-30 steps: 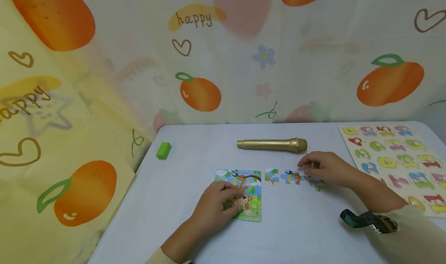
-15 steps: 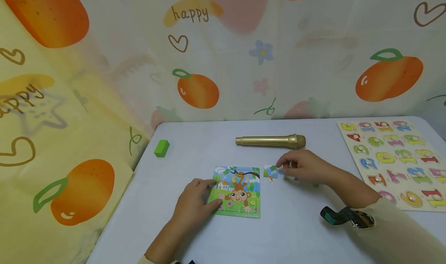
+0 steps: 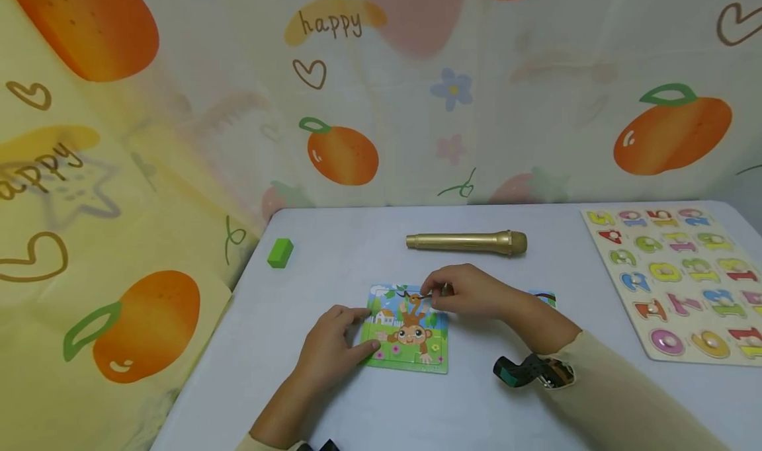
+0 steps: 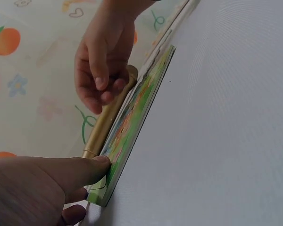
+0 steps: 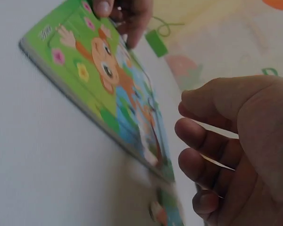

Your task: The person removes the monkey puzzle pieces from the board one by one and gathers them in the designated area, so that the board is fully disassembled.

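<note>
White cloth (image 3: 464,398) is covering the table, and a square monkey jigsaw (image 3: 411,335) is lying flat on it, with the left hand (image 3: 330,345) at its left side. That hand is keeping its thumb apart from its forefinger, the thumb pressing the jigsaw's rim near the lower left corner. Over the upper right corner, the right hand (image 3: 467,291) is hanging with its fingers loosely bent; the right wrist view is showing a gap between thumb and forefinger, with nothing visible inside it. Whether a fingertip is touching the jigsaw, I cannot tell. This hand is hiding the corner from the head view, while a blurred puzzle piece (image 5: 169,207) is lying just beside the jigsaw in the right wrist view. Another loose piece (image 3: 546,298), blue with a dark branch, is showing behind the right forearm, which is partly covering it. Beyond the jigsaw a gold microphone (image 3: 467,242) is lying sideways, apart from both hands. Near the table's far left corner a green block (image 3: 280,252) is resting, and along the right side a number board (image 3: 673,323) is lying. Behind everything, a fruit-printed curtain (image 3: 393,127) is hanging.
</note>
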{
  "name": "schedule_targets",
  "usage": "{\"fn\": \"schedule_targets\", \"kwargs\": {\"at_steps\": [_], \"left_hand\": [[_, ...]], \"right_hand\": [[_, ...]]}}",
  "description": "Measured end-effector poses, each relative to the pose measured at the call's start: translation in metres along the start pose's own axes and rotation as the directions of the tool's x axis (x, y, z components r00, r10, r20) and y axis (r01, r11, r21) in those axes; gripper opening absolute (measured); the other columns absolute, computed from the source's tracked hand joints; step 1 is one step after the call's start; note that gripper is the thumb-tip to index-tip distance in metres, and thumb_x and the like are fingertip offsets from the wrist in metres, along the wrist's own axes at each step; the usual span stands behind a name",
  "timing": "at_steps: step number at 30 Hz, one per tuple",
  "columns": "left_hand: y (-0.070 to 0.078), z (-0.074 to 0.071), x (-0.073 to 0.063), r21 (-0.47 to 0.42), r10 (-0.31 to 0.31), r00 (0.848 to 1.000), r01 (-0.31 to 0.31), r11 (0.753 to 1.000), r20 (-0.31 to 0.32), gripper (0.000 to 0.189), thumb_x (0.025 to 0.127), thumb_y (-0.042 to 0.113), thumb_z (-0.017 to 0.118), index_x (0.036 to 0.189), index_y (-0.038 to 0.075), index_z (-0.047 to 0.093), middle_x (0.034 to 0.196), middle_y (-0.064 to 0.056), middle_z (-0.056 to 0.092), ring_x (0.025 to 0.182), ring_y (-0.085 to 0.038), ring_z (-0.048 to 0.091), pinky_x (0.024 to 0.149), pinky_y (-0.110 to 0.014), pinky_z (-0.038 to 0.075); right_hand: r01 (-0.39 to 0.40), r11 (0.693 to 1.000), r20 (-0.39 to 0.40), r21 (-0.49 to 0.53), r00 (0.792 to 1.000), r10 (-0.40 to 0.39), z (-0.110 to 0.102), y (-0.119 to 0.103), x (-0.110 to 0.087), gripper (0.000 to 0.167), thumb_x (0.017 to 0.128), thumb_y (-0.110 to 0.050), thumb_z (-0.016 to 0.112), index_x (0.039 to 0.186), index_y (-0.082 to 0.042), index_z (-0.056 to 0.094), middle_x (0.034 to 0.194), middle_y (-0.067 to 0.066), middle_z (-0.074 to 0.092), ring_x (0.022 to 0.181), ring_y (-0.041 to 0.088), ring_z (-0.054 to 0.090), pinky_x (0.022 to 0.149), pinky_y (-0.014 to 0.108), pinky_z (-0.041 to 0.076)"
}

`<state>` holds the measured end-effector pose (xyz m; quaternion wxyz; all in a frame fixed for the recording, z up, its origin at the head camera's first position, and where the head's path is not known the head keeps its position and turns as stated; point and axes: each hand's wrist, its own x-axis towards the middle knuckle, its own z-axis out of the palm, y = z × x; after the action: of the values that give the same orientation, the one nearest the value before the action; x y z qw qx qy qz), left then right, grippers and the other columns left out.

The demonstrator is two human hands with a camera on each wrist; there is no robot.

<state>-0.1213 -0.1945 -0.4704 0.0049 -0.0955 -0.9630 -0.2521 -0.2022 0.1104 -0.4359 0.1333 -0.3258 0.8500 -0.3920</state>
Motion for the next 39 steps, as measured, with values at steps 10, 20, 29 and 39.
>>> {"fn": "schedule_targets", "kwargs": {"at_steps": [10,20,29,39], "left_hand": [[-0.003,0.001,0.001,-0.006,0.019,1.000,-0.019,1.000,-0.010,0.055,0.084,0.039,0.093,0.131,0.017,0.074,0.116,0.001,0.067,0.087,-0.011,0.050,0.073,-0.031,0.044],[-0.003,-0.001,-0.001,-0.034,0.024,0.999,-0.025,0.999,-0.022,0.055,0.081,0.037,0.094,0.129,0.015,0.075,0.115,0.001,0.068,0.089,-0.011,0.052,0.074,-0.031,0.045],[-0.002,0.001,0.000,-0.044,0.030,0.999,-0.032,0.999,-0.040,0.055,0.080,0.035,0.095,0.128,0.016,0.076,0.114,0.002,0.067,0.088,-0.010,0.052,0.074,-0.030,0.045],[0.000,-0.001,0.000,-0.055,0.023,0.999,-0.025,0.998,-0.030,0.053,0.081,0.035,0.095,0.127,0.016,0.076,0.115,0.002,0.067,0.089,-0.010,0.052,0.075,-0.031,0.046]], "right_hand": [[0.008,1.000,0.050,-0.014,0.999,-0.007,0.032,-0.022,0.027,0.023,0.099,-0.013,0.071,0.121,-0.010,0.077,0.102,-0.007,0.067,0.089,0.009,0.060,0.085,0.032,0.052],[-0.052,0.990,0.070,-0.128,0.996,0.061,0.057,-0.032,0.044,0.037,0.095,-0.019,0.074,0.132,-0.015,0.075,0.122,-0.002,0.065,0.099,0.013,0.059,0.094,0.037,0.051],[-0.020,0.984,0.068,-0.177,0.997,0.033,0.062,-0.035,0.043,0.040,0.089,-0.003,0.072,0.128,-0.014,0.077,0.117,-0.001,0.066,0.108,0.017,0.061,0.096,0.038,0.052],[-0.038,0.988,0.094,-0.148,0.994,0.053,0.060,-0.038,0.042,0.045,0.087,0.002,0.071,0.127,-0.015,0.076,0.116,-0.001,0.066,0.105,0.017,0.060,0.094,0.036,0.050]]}}
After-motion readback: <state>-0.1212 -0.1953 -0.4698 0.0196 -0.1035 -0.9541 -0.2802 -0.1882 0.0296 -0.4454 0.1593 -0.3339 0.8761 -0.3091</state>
